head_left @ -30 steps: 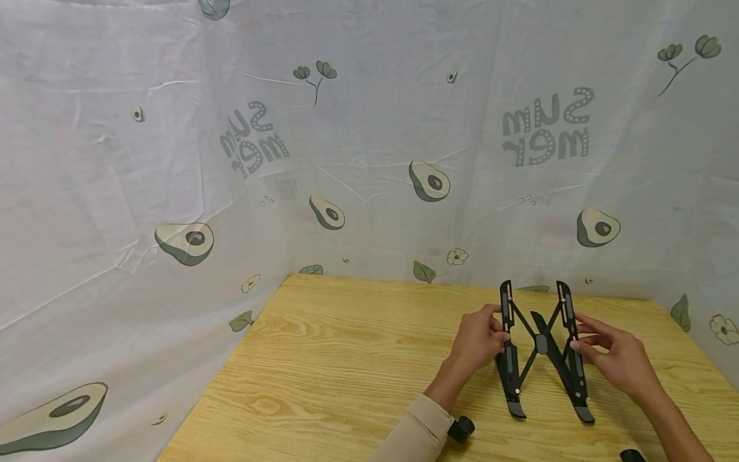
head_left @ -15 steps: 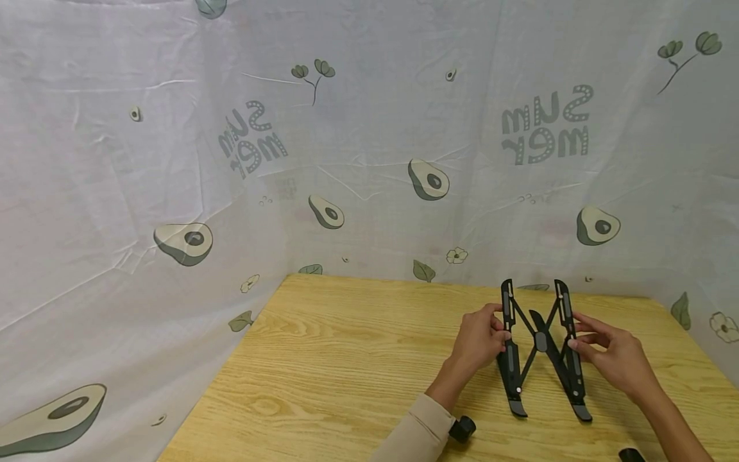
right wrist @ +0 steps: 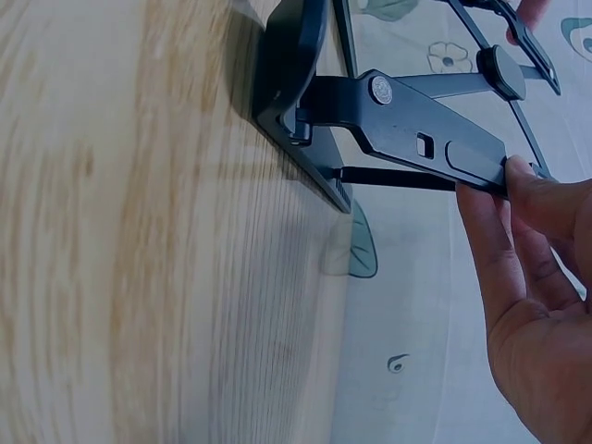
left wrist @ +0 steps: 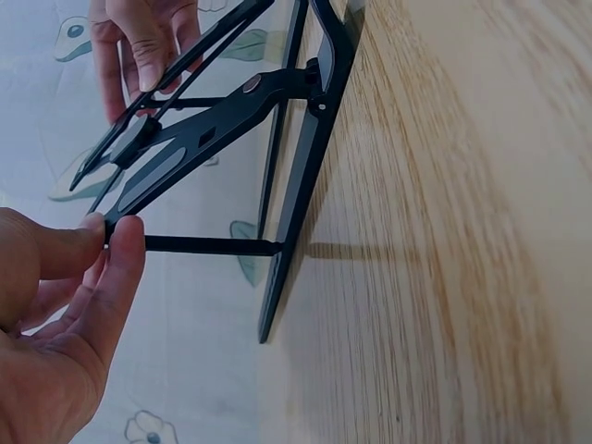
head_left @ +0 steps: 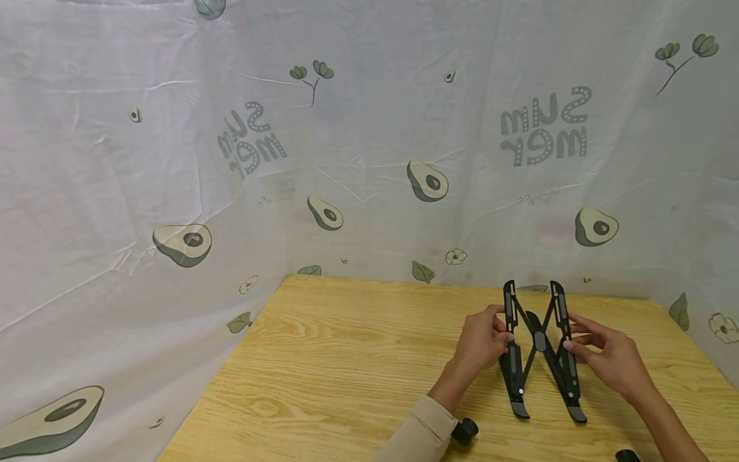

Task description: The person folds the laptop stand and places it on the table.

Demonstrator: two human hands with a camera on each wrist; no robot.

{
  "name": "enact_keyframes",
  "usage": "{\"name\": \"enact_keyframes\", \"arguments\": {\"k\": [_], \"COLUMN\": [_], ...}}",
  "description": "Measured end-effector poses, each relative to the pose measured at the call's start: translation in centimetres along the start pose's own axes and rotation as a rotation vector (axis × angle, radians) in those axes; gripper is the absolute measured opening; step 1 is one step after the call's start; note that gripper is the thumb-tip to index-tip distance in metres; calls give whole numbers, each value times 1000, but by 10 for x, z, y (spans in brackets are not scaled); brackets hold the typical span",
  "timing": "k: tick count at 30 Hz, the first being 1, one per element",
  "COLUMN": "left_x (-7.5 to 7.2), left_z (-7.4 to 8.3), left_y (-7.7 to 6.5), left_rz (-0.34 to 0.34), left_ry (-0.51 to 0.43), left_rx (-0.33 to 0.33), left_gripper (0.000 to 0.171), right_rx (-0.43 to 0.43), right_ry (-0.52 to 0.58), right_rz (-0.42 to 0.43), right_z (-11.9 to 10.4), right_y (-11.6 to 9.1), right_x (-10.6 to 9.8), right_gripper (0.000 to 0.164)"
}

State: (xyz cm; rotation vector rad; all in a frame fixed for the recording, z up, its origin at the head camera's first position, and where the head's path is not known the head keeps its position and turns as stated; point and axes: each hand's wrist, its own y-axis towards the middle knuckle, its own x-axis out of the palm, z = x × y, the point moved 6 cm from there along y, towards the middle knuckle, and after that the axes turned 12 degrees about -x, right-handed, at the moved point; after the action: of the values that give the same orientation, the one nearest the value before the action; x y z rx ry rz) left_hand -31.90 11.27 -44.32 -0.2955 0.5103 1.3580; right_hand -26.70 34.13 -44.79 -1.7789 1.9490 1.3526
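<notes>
A black folding laptop stand (head_left: 539,341) stands on the wooden table, its two long rails joined by crossed bars at a grey hub. My left hand (head_left: 480,339) pinches the left rail between thumb and fingers. On the other side, my right hand (head_left: 611,355) pinches the right rail about halfway along. In the left wrist view, the left thumb and fingertips meet on the edge of the stand (left wrist: 185,153), whose lower legs rest on the tabletop. The right wrist view shows the right thumb on top of the rail (right wrist: 435,143) and fingers beneath it.
The wooden table (head_left: 346,359) extends to the left of the stand. A pale cloth (head_left: 358,128) printed with avocados hangs behind the table and along its left side. Black wrist-camera parts (head_left: 464,431) show by the left sleeve.
The two rails have come closer together, the right rail and right hand moving left and the left rail shifting slightly right. Both hands keep their pinch on the laptop stand.
</notes>
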Motion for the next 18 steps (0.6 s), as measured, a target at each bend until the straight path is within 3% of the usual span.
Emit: {"name": "enact_keyframes", "arguments": {"k": [18], "left_x": [3], "left_z": [5], "left_y": [-3], "left_rz": [10], "left_ry": [26], "left_rx": [12], "left_gripper": [51], "right_rx": [-3], "right_ry": [7], "right_rz": [-5], "right_z": [-6], "right_y": [-1], "right_x": [2], "right_gripper": [64]}}
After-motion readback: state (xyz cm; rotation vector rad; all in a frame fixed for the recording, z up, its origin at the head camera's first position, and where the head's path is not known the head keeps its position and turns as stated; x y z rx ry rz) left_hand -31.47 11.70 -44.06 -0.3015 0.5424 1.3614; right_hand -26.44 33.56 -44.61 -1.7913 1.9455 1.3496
